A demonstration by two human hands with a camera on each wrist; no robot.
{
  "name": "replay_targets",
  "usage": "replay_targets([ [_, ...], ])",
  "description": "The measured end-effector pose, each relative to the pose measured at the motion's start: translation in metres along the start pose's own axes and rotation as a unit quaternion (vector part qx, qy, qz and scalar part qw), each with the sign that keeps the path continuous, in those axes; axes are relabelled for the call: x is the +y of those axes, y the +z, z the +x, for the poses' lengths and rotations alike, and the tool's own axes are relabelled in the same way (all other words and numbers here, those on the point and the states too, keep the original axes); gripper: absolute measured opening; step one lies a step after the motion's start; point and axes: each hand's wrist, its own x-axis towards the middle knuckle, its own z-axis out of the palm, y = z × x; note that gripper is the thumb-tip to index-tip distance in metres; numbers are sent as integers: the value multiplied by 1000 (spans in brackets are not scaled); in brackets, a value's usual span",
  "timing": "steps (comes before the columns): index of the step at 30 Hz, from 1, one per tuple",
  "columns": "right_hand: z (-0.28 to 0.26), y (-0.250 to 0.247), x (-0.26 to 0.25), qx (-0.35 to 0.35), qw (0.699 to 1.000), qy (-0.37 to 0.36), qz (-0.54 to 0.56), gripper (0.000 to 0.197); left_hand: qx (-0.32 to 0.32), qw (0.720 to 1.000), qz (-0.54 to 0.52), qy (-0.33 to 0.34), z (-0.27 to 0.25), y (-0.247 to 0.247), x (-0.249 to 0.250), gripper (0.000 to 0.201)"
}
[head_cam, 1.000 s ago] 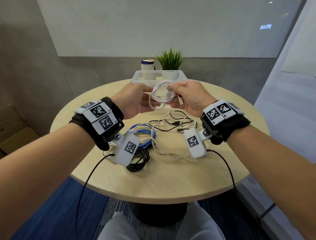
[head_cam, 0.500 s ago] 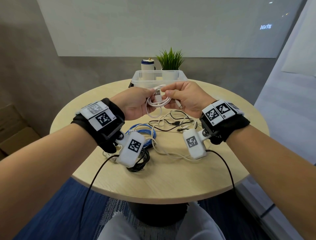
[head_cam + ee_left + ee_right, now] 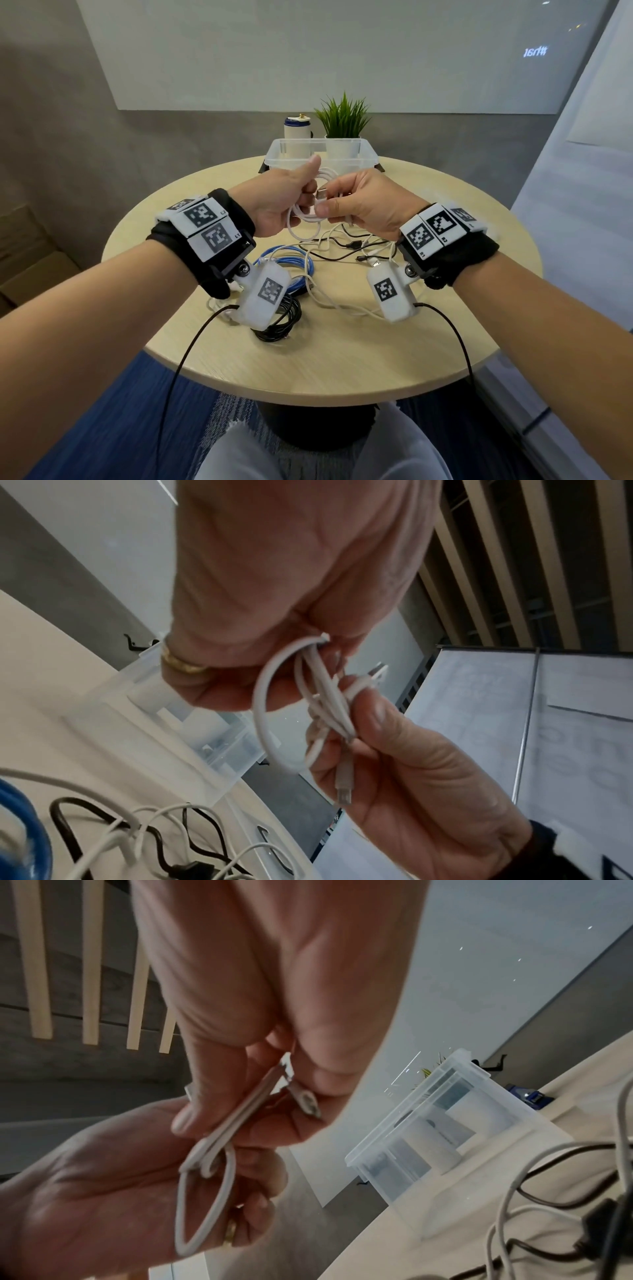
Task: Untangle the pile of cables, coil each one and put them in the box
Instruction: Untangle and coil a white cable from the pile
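Both hands hold one coiled white USB cable (image 3: pixel 301 224) above the round table. My left hand (image 3: pixel 284 202) grips the top of the coil (image 3: pixel 270 696), thumb up. My right hand (image 3: pixel 356 205) pinches the coil's bundled strands together with the plug end (image 3: pixel 322 194); a second small plug (image 3: pixel 343 794) hangs below its thumb. The coil (image 3: pixel 205 1164) also shows in the right wrist view. On the table below lie tangled cables: a blue cable (image 3: pixel 294 263), a black coil (image 3: pixel 284 322), thin black cable (image 3: pixel 346 245) and loose white cable (image 3: pixel 339 305). The clear plastic box (image 3: pixel 322 161) stands just behind the hands.
A white bottle with a blue cap (image 3: pixel 297 132) and a potted green plant (image 3: pixel 343 120) stand behind the box. The wooden table (image 3: pixel 342 359) ends close to my lap. Wrist camera leads hang over the front edge.
Both hands have risen slightly and drawn closer to the box. The left thumb now points up on the coil, and the right hand has brought the plug end against the bundle.
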Motion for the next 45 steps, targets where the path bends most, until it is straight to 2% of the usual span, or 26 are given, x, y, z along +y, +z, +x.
replay_targets([
  [5, -3, -6, -11, 94, 994, -52, 13, 17, 72, 993, 53, 75, 1, 3, -12, 33],
  [7, -2, -10, -17, 120, 990, -72, 24, 15, 93, 990, 58, 84, 4, 2, -17, 34],
  [10, -1, -13, -19, 84, 991, -61, 86, 11, 115, 990, 45, 70, 7, -6, -18, 38],
  [13, 1, -10, -15, 66, 985, -18, 158, 8, 130, 986, 64, 79, 8, -11, -15, 56],
  [16, 6, -8, -13, 130, 981, 17, 141, 6, 89, 991, 18, 103, 3, -3, -11, 41],
  [20, 12, -10, -5, 229, 971, 32, 55, 5, 10, 990, 15, 140, -6, 14, -8, 32],
  [23, 12, -16, -3, 270, 961, 32, 40, 16, -22, 989, 7, 148, -10, 17, -8, 24],
  [26, 9, -18, -4, 268, 963, 14, 18, 21, -28, 989, -17, 144, -9, 18, -9, 23],
  [29, 9, -17, -4, 252, 968, 7, 3, 18, -29, 990, -24, 136, -9, 19, -8, 23],
  [32, 6, -15, -6, 198, 980, 23, 22, 8, -26, 991, -21, 133, -8, 17, -8, 23],
  [34, 2, -13, -8, 152, 986, 44, 51, 16, -15, 991, -17, 131, -5, 14, -9, 25],
  [36, -1, -10, -9, 119, 991, 41, 49, 15, -5, 992, -20, 127, -4, 12, -10, 26],
  [39, -1, -8, -8, 132, 991, 13, 20, 17, -22, 994, -23, 108, -7, 10, -10, 29],
  [42, 3, -9, -6, 155, 988, 6, 4, 23, -72, 995, -41, 51, -10, 5, -7, 47],
  [45, 3, -8, -7, 155, 987, 11, -25, 13, -76, 992, -98, 0, -8, -1, -6, 54],
])
